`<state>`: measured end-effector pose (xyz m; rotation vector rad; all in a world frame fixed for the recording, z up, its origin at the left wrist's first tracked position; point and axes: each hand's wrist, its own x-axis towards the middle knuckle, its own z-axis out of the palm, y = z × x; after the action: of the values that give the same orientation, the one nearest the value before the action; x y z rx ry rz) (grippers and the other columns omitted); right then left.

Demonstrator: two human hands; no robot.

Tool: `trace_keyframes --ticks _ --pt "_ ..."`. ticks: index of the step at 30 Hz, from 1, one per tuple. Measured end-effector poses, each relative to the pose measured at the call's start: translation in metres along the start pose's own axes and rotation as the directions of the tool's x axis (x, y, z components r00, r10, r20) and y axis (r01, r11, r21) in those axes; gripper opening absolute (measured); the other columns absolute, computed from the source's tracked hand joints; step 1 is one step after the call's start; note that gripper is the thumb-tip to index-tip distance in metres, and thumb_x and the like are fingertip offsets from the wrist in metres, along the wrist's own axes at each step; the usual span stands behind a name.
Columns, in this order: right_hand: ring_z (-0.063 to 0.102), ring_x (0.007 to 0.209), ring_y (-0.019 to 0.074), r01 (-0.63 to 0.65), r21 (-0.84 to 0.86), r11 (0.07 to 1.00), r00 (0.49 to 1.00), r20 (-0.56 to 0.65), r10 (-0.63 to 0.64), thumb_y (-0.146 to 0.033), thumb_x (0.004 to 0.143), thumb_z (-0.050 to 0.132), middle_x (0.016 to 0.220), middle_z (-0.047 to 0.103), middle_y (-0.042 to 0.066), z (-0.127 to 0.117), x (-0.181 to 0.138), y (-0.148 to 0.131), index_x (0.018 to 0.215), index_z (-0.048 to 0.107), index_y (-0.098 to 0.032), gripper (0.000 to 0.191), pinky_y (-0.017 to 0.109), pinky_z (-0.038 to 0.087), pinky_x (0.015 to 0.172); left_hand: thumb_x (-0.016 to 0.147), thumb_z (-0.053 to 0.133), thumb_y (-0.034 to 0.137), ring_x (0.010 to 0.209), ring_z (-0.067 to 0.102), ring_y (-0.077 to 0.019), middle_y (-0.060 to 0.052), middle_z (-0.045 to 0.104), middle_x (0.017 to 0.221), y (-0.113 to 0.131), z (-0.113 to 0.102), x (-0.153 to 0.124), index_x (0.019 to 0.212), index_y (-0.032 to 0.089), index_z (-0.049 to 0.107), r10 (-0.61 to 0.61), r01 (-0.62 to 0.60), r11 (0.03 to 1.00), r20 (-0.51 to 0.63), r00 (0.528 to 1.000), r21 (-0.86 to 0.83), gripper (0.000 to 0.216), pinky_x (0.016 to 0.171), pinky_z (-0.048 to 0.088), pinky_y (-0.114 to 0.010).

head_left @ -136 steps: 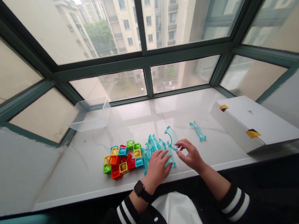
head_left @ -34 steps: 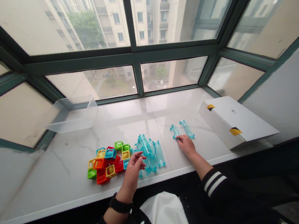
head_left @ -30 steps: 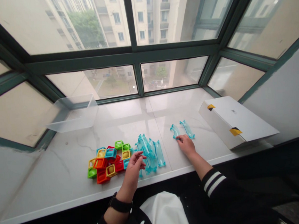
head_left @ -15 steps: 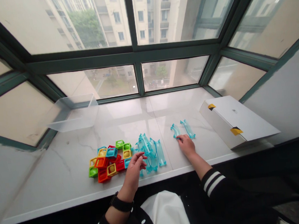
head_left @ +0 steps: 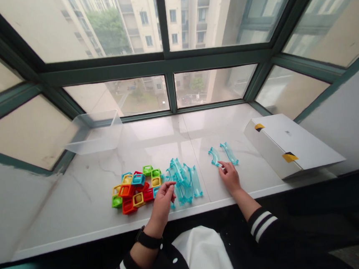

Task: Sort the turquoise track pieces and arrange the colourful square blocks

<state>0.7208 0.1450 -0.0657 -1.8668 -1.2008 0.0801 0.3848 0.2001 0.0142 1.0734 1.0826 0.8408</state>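
My left hand (head_left: pixel 164 200) hovers at the near left side of a pile of translucent blue track pieces (head_left: pixel 184 184), fingers loosely bent and apart, holding nothing that I can see. It hides part of the pile. My right hand (head_left: pixel 230 177) is open just below a small curved blue track piece (head_left: pixel 213 156), with its fingertips near the piece's lower end. Right of that curved piece lies a longer blue track piece (head_left: pixel 229 154), flat and slightly slanted. Left of my left hand is a heap of coloured square blocks (head_left: pixel 137 189) in red, orange, yellow, green and blue.
A clear plastic bin (head_left: pixel 96 137) stands at the back left by the window. A white box (head_left: pixel 293 143) with yellow-and-black tabs sits on the right. The marble sill's front edge (head_left: pixel 90 233) runs close to my body.
My right hand has drawn slightly back from the curved track piece, which stays lying there. My left hand stays near the pile, its fingers a little closer together. The view has shifted slightly.
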Motion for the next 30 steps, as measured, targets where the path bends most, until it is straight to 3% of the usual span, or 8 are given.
trace_keyframes --ticks 2,5,9,15,20,25,30 --pt "0.059 0.068 0.0188 0.024 0.024 0.999 1.0 0.017 -0.024 -0.031 0.093 0.053 0.089 0.067 0.006 -0.003 -0.004 -0.004 0.115 0.075 -0.018 0.034 0.037 0.055 0.077 0.079 0.075 0.062 0.046 0.04 -0.0094 0.01 0.044 0.052 -0.001 0.0 0.0 0.104 0.019 0.068 -0.018 0.018 1.0 0.0 1.0 -0.004 0.051 0.048 0.031 -0.021" --pt "0.063 0.07 0.0202 0.021 0.068 0.997 0.998 0.066 -0.026 -0.031 0.094 0.054 0.086 0.071 0.006 -0.004 -0.011 -0.01 0.111 0.075 -0.019 0.03 0.037 0.055 0.077 0.081 0.069 0.075 0.039 0.029 -0.0079 0.011 0.033 0.043 -0.004 0.0 -0.001 0.073 0.021 0.058 -0.08 0.08 0.997 0.031 0.996 -0.017 0.055 0.043 0.021 -0.022" --pt "0.064 0.067 0.0191 0.03 0.115 0.993 0.986 0.162 -0.049 -0.032 0.095 0.056 0.083 0.073 0.004 -0.002 -0.026 -0.022 0.11 0.075 -0.02 0.027 0.035 0.056 0.075 0.085 0.06 0.08 0.037 0.032 -0.0081 0.006 0.036 0.039 -0.006 0.002 -0.003 0.053 0.023 0.04 -0.049 0.044 0.997 0.071 0.996 0.071 0.068 0.043 0.023 -0.025" --pt "0.065 0.072 0.0185 0.101 0.192 0.976 0.954 0.261 -0.15 -0.029 0.097 0.057 0.092 0.072 0.004 0.01 -0.047 -0.052 0.115 0.071 -0.023 0.024 0.035 0.058 0.077 0.092 0.058 0.067 0.046 0.04 -0.0099 0.006 0.045 0.048 -0.001 0.007 -0.006 0.07 0.021 0.052 0.019 -0.018 1.0 0.106 0.994 -0.009 0.051 0.05 0.032 -0.023" --pt "0.067 0.099 0.0247 0.221 0.219 0.95 0.931 0.242 -0.272 -0.026 0.096 0.06 0.11 0.069 0.009 0.021 -0.048 -0.081 0.121 0.068 -0.025 0.026 0.042 0.057 0.093 0.088 0.064 0.048 0.056 0.05 -0.0109 0.003 0.062 0.069 0.005 0.007 -0.007 0.094 0.02 0.058 0.038 -0.033 0.999 0.12 0.992 -0.038 0.029 0.054 0.039 -0.023" --pt "0.064 0.108 0.0278 0.331 0.179 0.927 0.877 0.304 -0.372 -0.024 0.098 0.063 0.112 0.069 0.009 0.027 -0.033 -0.105 0.12 0.071 -0.025 0.023 0.046 0.052 0.099 0.086 0.068 0.042 0.073 0.061 -0.0145 -0.003 0.069 0.09 0.005 0.004 -0.009 0.108 0.02 0.062 0.067 -0.071 0.997 0.149 0.987 0.019 0.032 0.063 0.049 -0.026" --pt "0.064 0.108 0.0272 0.441 0.054 0.896 0.82 0.382 -0.426 -0.022 0.098 0.065 0.113 0.072 0.009 0.038 -0.025 -0.123 0.118 0.073 -0.026 0.022 0.042 0.048 0.095 0.087 0.068 0.042 0.078 0.063 -0.0155 -0.004 0.069 0.095 0.0 0.002 -0.01 0.11 0.02 0.063 0.059 -0.067 0.997 0.156 0.986 0.045 0.032 0.066 0.051 -0.027"
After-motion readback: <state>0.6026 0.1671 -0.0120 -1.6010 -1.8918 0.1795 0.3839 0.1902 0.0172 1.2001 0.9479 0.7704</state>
